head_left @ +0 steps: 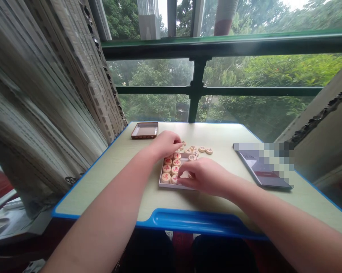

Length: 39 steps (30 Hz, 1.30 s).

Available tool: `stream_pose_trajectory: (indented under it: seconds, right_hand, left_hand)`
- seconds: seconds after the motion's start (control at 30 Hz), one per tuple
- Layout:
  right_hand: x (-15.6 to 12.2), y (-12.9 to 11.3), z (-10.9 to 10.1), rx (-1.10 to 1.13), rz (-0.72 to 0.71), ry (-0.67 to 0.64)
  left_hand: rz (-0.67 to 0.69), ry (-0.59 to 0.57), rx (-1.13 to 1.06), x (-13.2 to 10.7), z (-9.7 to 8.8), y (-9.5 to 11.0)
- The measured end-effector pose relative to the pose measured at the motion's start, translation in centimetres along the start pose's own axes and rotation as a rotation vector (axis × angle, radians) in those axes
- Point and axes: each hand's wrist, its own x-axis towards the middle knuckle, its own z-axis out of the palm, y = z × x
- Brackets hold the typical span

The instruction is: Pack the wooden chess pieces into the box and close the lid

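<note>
A shallow white-edged box (160, 182) holds round wooden Chinese chess pieces (165, 178) with red characters, set in columns at its left side. My right hand (205, 174) reaches over the box, thumb and fingertips closed around the edge of a red-lettered chess piece (174, 179) in the near row. Past the box's far edge, my left hand (167, 143) has its fingers curled down among loose pieces; what they hold, if anything, is hidden. Another piece (192, 157) lies in the box's far right corner. Several loose dark-lettered pieces (202, 149) lie on the table beyond the box.
The box's brown-rimmed lid (144, 137) lies open side up at the table's far left. A tablet-like device (259, 170), partly blurred out, lies at the right. The pale table (108, 189) has a blue rim and a blue front trough (193, 220). Curtains hang at the left.
</note>
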Motion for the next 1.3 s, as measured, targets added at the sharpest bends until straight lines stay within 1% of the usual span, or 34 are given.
stream_pose_trajectory:
  seconds: [0.17, 0.23, 0.3, 0.37, 0.43, 0.5, 0.57, 0.63, 0.7, 0.77, 0.97, 1.07, 1.2, 1.23, 1.3]
  right_hand:
    - [-0.1, 0.1, -0.1, 0.034, -0.026, 0.007]
    - [0.0, 0.7, -0.2, 0.042, -0.021, 0.045]
    - [0.3, 1.9, -0.4, 0.043, 0.030, 0.125]
    - [0.7, 3.6, -0.5, 0.025, 0.143, 0.243]
    - [1.2, 5.4, -0.5, 0.028, 0.238, 0.355]
    - [1.6, 6.9, -0.3, 0.021, 0.322, 0.445]
    - [1.7, 7.9, 0.0, -0.016, 0.406, 0.436]
    - [1.7, 8.3, 0.2, -0.027, 0.465, 0.357]
    - [1.8, 8.3, 0.2, -0.015, 0.482, 0.268]
    - [1.8, 8.1, 0.2, -0.006, 0.477, 0.229]
    - [2.1, 7.8, 0.3, 0.057, 0.443, 0.237]
    - [2.2, 7.8, 0.5, 0.090, 0.420, 0.247]
    - [2.2, 8.0, 0.8, 0.090, 0.380, 0.300]
    - [2.1, 8.1, 0.7, 0.082, 0.367, 0.298]
    - [2.0, 8.2, 0.5, 0.064, 0.341, 0.249]
  left_hand:
    - [-0.105, 0.071, 0.010, 0.5, 0.4, -1.6]
    - [-0.128, 0.095, 0.001, 0.6, 0.4, -2.1]
    - [-0.142, 0.106, -0.009, 0.6, 0.4, -2.4]
    - [-0.158, 0.098, 0.015, 0.5, 0.5, -2.7]
    - [-0.169, 0.093, 0.085, 0.4, 0.7, -2.8]
    - [-0.174, 0.057, 0.080, 0.4, 0.9, -2.9]
    - [-0.183, -0.010, 0.012, 0.3, 1.1, -2.8]
    - [-0.191, -0.054, -0.037, 0.3, 1.3, -2.7]
    - [-0.188, -0.054, -0.044, 0.3, 1.4, -2.6]
    - [-0.177, -0.034, -0.037, 0.4, 1.4, -2.5]
    - [-0.138, 0.061, 0.012, 0.3, 1.3, -2.1]
    - [-0.118, 0.057, 0.052, 0.1, 1.1, -1.5]
    - [-0.095, 0.048, 0.200, -0.2, 1.0, -0.4]
    - [-0.090, 0.051, 0.229, -0.3, 1.0, -0.2]
    - [-0.080, 0.056, 0.257, -0.4, 1.0, 0.2]
